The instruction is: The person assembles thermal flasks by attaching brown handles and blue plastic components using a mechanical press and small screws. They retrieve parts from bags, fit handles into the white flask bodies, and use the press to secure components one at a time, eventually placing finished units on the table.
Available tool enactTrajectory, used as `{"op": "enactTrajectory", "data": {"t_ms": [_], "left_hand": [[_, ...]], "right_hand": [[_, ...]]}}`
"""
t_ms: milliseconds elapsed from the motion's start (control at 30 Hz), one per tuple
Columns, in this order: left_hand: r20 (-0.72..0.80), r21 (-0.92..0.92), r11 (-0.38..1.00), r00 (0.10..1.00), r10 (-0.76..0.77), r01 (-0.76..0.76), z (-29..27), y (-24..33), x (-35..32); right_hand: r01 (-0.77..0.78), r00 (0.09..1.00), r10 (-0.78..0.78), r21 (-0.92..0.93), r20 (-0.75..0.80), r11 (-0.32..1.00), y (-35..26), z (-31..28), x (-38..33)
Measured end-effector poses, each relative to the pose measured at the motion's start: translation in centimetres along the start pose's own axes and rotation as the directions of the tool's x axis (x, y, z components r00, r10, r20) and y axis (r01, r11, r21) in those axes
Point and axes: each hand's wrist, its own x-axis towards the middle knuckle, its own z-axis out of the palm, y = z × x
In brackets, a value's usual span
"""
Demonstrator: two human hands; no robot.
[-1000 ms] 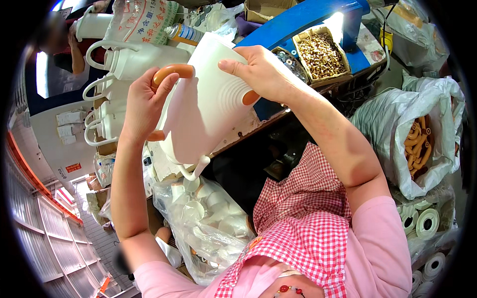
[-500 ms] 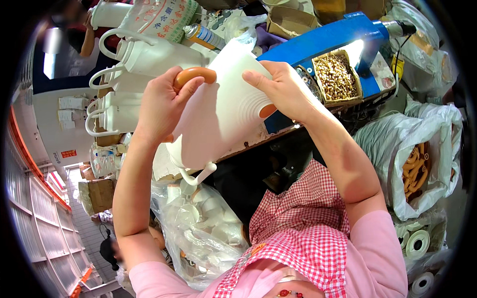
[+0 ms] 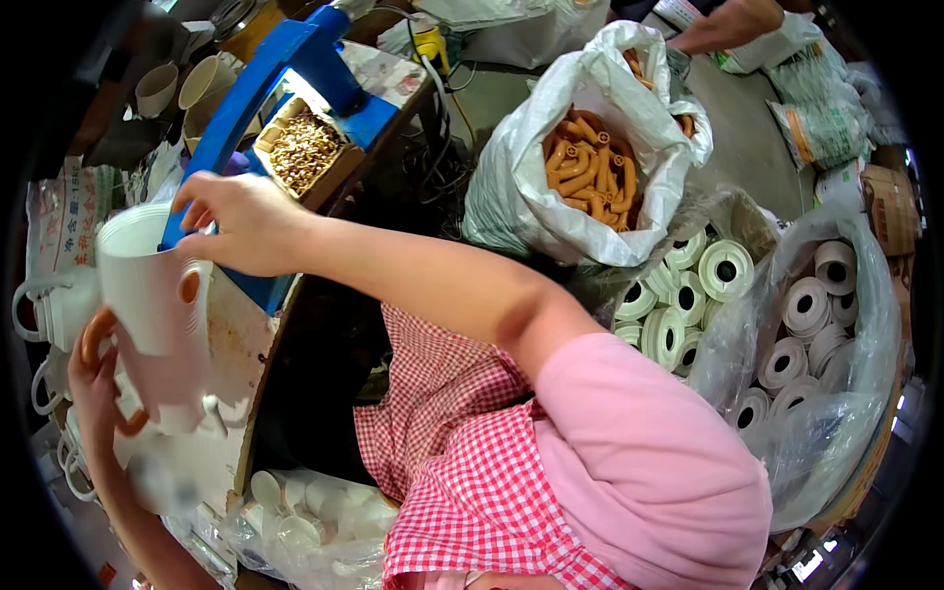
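A white plastic jug body (image 3: 147,295) is held up at the far left of the scene, upright and slightly tilted, its open mouth upward. An orange-brown curved handle (image 3: 98,339) sits against its left side, looping from the upper wall down toward the base. A small orange-brown round spot shows on its right wall.

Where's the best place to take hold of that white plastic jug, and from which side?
Grip the white jug around its upper body just under the open rim, coming from the right, where the right hand already rests. The left hand and the orange handle take up the left side, and the body there is smooth and wide.
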Motion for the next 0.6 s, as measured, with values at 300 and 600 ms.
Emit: {"op": "enactTrajectory", "data": {"t_ms": [300, 600], "left_hand": [[0.047, -0.357, 0.929, 0.995, -0.086, 0.098, -1.0, 0.4, -18.5], [0.085, -0.458, 0.886, 0.995, -0.044, 0.078, 17.6, 11.9, -22.3]], "right_hand": [[-0.509, 0.473, -0.264, -0.505, -0.841, 0.697, 0.3, -31.8, -28.1], [-0.753, 0.647, -0.032, -0.645, -0.762, 0.129, 12.2, -49.7, -53.7]]}}
